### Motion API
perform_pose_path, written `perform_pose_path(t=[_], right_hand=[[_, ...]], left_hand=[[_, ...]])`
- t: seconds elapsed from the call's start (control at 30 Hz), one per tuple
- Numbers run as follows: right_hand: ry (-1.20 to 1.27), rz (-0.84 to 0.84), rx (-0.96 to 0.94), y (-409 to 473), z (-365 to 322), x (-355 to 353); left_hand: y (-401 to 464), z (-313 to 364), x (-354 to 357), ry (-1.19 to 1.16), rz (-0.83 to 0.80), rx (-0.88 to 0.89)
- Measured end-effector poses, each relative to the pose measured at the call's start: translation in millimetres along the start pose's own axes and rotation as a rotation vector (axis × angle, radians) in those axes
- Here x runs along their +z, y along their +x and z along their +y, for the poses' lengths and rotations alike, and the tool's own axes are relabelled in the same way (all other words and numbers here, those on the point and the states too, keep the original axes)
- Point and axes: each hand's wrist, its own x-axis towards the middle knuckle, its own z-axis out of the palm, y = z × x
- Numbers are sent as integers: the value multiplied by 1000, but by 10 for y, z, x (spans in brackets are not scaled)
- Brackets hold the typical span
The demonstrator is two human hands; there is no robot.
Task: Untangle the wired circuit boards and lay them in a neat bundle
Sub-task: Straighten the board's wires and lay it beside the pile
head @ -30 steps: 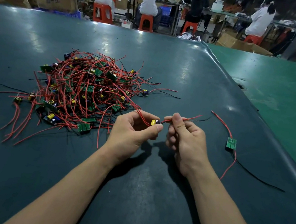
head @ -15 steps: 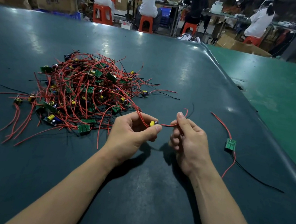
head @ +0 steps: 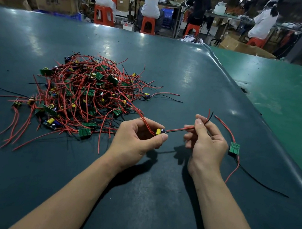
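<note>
**Head view: one board held between both hands**

Head view looks down on my two bare hands above the dark bench (head: 22,184). My left hand (head: 135,141) curls round a small circuit board (head: 160,131) with a yellow capacitor, thumb and forefinger pinching it. Its red and black wires (head: 178,129) run straight across to my right hand (head: 207,143), whose fingers (head: 199,123) pinch them, the wire ends poking up past the thumb. A red lead trails from my left hand back into the tangled heap of boards and red wires (head: 83,94), far left of my hands. One separated green board (head: 234,148) lies flat just right of my right hand, its red and black wires spread on the bench.
</note>
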Motion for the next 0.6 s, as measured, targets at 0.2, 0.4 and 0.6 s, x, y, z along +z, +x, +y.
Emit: perform_pose_path(t=[0.2, 0.4, 0.6], right_hand=[[147, 101, 39, 51, -67, -27], [206, 116, 37, 61, -68, -22], [146, 172, 2, 70, -33, -44]], left_hand=[[-2, 0, -20, -15, 13, -13], [-5, 22, -18, -48, 12, -25], [-15, 36, -21, -68, 10, -15]])
